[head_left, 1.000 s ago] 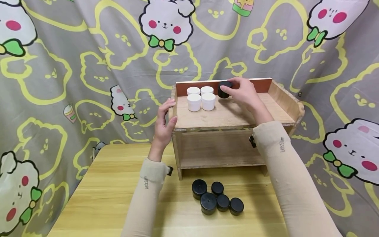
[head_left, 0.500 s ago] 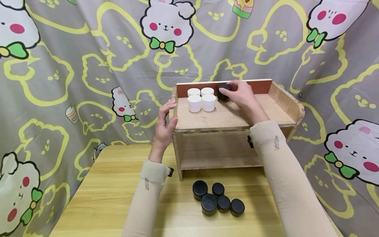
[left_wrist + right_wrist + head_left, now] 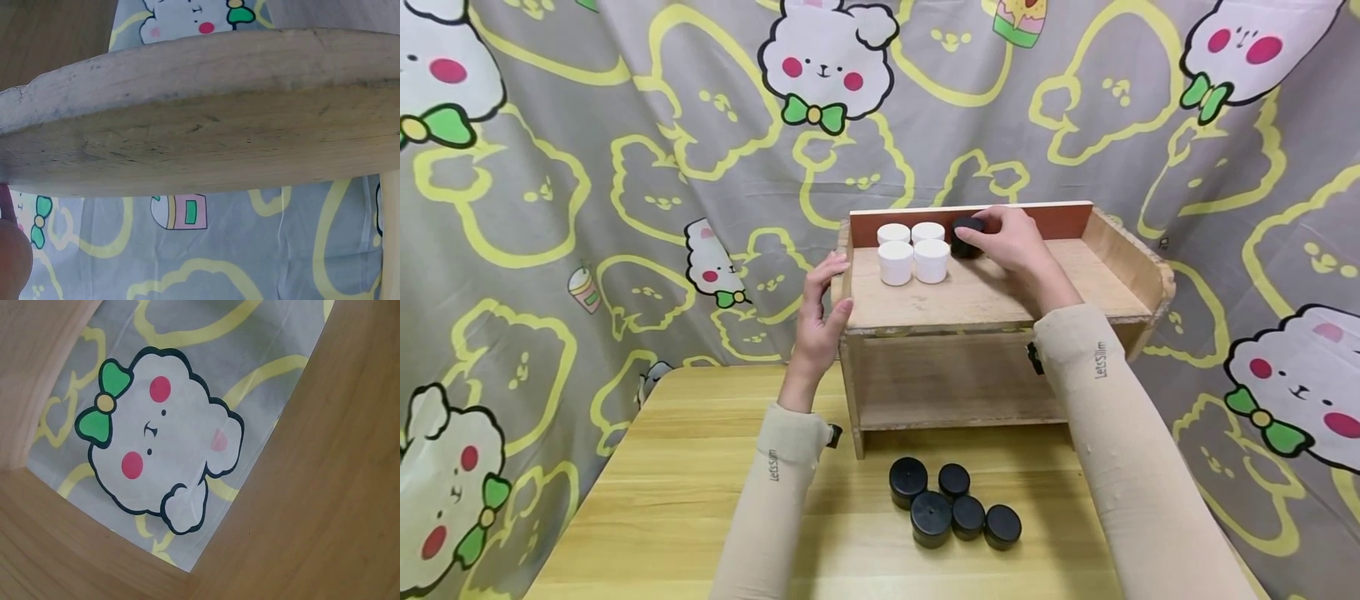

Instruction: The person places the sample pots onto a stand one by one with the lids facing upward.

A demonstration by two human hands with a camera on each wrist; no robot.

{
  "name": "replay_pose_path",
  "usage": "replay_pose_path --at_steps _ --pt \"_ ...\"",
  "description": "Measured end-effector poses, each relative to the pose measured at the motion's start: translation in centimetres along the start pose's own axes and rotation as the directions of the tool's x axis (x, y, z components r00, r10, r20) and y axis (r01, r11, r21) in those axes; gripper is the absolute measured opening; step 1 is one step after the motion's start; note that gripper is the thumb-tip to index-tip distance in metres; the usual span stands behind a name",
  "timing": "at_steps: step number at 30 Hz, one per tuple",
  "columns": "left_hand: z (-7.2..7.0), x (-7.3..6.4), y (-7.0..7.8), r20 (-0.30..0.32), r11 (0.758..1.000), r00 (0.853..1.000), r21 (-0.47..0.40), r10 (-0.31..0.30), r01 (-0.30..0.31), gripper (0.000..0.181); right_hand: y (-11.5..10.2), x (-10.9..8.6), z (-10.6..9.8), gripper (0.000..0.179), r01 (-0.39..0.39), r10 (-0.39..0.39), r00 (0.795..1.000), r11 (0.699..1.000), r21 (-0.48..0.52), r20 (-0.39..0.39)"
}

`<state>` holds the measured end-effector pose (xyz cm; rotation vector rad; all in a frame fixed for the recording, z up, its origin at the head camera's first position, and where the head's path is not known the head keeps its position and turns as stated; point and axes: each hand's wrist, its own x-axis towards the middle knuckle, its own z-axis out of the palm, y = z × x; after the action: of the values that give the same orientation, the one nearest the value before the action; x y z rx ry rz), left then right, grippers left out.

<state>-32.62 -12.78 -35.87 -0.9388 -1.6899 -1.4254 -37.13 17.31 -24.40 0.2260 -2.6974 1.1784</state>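
In the head view my right hand (image 3: pixel 1011 242) pinches a small black lidded jar (image 3: pixel 966 240) between thumb and fingers. The jar stands upright at the back of the wooden shelf (image 3: pixel 977 304), right of several white lidded jars (image 3: pixel 896 264). My left hand (image 3: pixel 818 321) holds the shelf's left side panel, with its fingers over the upper edge and its thumb at the front. In the left wrist view that panel (image 3: pixel 200 119) fills the middle, and a fingertip (image 3: pixel 14 259) shows at the lower left. The right wrist view shows no hand.
Several black lidded jars (image 3: pixel 931 518) stand in a cluster on the wooden table (image 3: pixel 700 450), in front of the shelf. The shelf has a lower tier (image 3: pixel 955 383) and a raised right side panel (image 3: pixel 1131 258). A patterned curtain (image 3: pixel 647 150) hangs close behind.
My right hand has lowered the black jar a little, down to the shelf top beside the white jars. The left hand has stayed on the side panel.
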Motion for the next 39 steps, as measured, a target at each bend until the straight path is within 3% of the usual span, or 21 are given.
replay_pose_path --at_steps 32,39 --pt "0.14 0.01 -0.28 -0.011 1.000 1.000 -0.016 0.027 -0.027 0.066 -0.13 -0.11 -0.27 0.067 -0.005 0.007 0.998 0.999 -0.042 0.059" --pt "0.00 -0.03 -0.02 -0.006 1.000 1.000 -0.003 0.006 -0.006 0.069 0.09 -0.51 -0.80 0.070 0.003 -0.002 0.999 1.000 -0.015 0.047"
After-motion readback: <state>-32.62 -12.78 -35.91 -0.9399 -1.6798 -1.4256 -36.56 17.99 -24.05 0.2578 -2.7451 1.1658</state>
